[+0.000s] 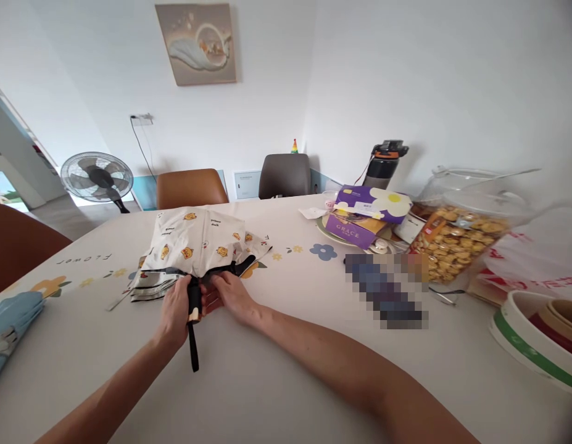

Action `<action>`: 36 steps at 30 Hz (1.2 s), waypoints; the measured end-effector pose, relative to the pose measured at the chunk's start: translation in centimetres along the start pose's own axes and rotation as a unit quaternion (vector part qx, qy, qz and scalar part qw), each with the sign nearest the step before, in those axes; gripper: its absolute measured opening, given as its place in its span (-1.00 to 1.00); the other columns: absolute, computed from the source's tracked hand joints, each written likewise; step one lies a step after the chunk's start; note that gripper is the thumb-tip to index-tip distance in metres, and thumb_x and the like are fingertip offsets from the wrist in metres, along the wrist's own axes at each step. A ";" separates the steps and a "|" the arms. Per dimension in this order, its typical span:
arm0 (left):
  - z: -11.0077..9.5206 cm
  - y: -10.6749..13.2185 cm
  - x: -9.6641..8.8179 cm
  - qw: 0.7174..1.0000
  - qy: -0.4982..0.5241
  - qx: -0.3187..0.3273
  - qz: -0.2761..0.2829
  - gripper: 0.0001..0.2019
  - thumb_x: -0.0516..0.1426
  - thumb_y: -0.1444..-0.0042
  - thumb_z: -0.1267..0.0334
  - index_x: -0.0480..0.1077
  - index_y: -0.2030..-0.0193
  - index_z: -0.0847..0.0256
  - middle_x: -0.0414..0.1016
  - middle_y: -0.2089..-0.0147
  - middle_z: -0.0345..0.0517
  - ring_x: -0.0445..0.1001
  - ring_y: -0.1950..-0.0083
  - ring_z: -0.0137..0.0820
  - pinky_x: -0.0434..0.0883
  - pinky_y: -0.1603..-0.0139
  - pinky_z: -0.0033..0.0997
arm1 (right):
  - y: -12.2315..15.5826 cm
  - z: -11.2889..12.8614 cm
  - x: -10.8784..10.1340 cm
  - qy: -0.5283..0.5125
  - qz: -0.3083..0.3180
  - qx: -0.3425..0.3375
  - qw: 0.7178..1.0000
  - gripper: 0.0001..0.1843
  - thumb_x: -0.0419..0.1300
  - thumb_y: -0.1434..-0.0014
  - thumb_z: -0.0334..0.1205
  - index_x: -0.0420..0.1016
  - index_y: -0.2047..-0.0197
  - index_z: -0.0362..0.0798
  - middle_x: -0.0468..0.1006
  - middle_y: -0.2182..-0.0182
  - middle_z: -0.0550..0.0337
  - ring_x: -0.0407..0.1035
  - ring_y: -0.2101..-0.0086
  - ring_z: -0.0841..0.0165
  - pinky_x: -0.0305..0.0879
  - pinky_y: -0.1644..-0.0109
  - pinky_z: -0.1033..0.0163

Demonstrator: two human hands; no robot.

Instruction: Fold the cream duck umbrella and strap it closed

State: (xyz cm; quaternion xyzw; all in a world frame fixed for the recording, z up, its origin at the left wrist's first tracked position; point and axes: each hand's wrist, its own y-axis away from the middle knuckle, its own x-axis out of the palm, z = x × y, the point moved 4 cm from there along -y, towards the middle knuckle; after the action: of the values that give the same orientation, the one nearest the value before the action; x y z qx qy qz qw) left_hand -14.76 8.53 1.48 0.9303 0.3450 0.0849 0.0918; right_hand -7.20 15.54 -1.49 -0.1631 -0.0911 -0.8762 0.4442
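A folding umbrella lies on the table, its white canopy loosely bunched and printed with small yellow ducks and dark lettering. Its black handle points toward me, and a black wrist strap hangs from the end. My left hand is closed around the handle from the left. From the right, my right hand has its fingers curled at the top of the handle, by the canopy's dark edge. Some of those fingers are hidden behind the handle and the fabric.
A light blue folded fabric item lies at the left edge. To the right are a purple tissue pack, a black bottle, a clear jar of snacks, a pixelated object and tape rolls. Chairs and a fan stand beyond.
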 end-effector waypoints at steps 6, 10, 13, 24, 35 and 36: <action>1.1 -0.7 0.1 0.999 0.010 -0.001 0.035 -0.67 0.09 0.05 -0.02 0.28 0.51 0.26 0.30 0.66 -0.23 0.24 0.73 -0.49 0.20 0.77 -0.52 | -0.1 0.2 -0.7 -0.059 -0.077 -0.002 0.995 -0.89 0.01 -0.18 -0.19 0.20 0.22 -0.02 0.47 0.43 0.21 0.43 0.53 0.35 0.39 0.50 0.22; 1.4 -0.7 -0.2 0.997 0.007 -0.014 0.073 -0.61 0.06 0.00 -0.08 0.30 0.49 0.27 0.28 0.67 -0.23 0.22 0.74 -0.51 0.16 0.79 -0.55 | -0.3 0.1 -0.7 -0.077 -0.064 0.007 0.995 -0.83 0.09 -0.13 -0.21 0.17 0.22 -0.02 0.47 0.44 0.22 0.43 0.55 0.35 0.40 0.50 0.20; 1.6 -1.0 -0.4 0.994 0.043 -0.042 0.093 -0.59 0.06 -0.02 -0.10 0.30 0.46 0.28 0.29 0.64 -0.22 0.22 0.73 -0.54 0.17 0.78 -0.58 | -0.3 0.1 -0.6 -0.078 -0.046 0.008 0.996 -0.80 0.10 -0.13 -0.13 0.18 0.23 -0.02 0.47 0.48 0.22 0.41 0.59 0.36 0.39 0.54 0.22; 2.5 -0.5 0.7 0.970 0.120 -0.125 0.170 -0.77 0.15 -0.03 0.15 0.32 0.30 0.29 0.27 0.48 -0.25 0.24 0.60 -0.60 0.22 0.76 -0.64 | -0.1 3.4 -4.3 0.154 -0.219 -0.031 0.963 -0.69 0.04 -0.13 -0.16 0.18 0.61 -0.03 0.25 0.77 0.33 0.07 0.82 0.54 -0.11 0.80 0.41; 2.5 0.4 1.3 0.975 0.070 -0.111 0.178 -0.58 0.10 -0.04 -0.11 0.33 0.32 0.29 0.29 0.48 -0.20 0.24 0.61 -0.58 0.26 0.72 -0.58 | 0.4 5.4 -3.3 0.110 -0.065 0.053 0.990 -0.72 0.19 -0.02 -0.08 0.38 0.50 -0.17 0.55 0.53 0.04 0.33 0.68 0.43 0.16 0.81 0.41; 2.5 0.5 1.4 0.975 0.075 -0.112 0.178 -0.59 0.10 -0.04 -0.10 0.33 0.31 0.29 0.29 0.47 -0.19 0.24 0.60 -0.58 0.26 0.71 -0.58 | 0.3 5.4 -3.3 0.107 -0.088 0.050 0.989 -0.73 0.22 0.00 -0.12 0.37 0.52 -0.17 0.52 0.59 0.08 0.30 0.71 0.44 0.15 0.81 0.41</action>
State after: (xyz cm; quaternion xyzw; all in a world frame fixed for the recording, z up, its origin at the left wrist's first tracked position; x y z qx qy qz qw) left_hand -12.89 8.81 -0.70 0.9516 0.1677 0.2071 0.1529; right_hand -4.01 19.47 2.33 -0.0372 -0.1006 -0.9186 0.3803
